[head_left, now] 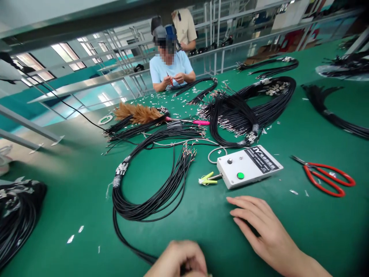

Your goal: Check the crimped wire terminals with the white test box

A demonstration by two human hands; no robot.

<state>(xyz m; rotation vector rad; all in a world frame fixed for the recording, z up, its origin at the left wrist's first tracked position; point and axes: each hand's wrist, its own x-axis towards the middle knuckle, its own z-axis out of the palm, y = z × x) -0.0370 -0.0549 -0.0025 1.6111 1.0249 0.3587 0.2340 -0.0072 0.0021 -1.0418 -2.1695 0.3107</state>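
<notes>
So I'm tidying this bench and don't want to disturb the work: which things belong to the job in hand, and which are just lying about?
In hand:
- left hand, closed on the end of the black cable bundle
- right hand, flat on the mat beside the grey test box

Lying about:
- red scissors
- feather duster
- other cable bundles

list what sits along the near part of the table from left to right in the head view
black cable bundle → yellow-green clip → white tester box → red scissors
</notes>
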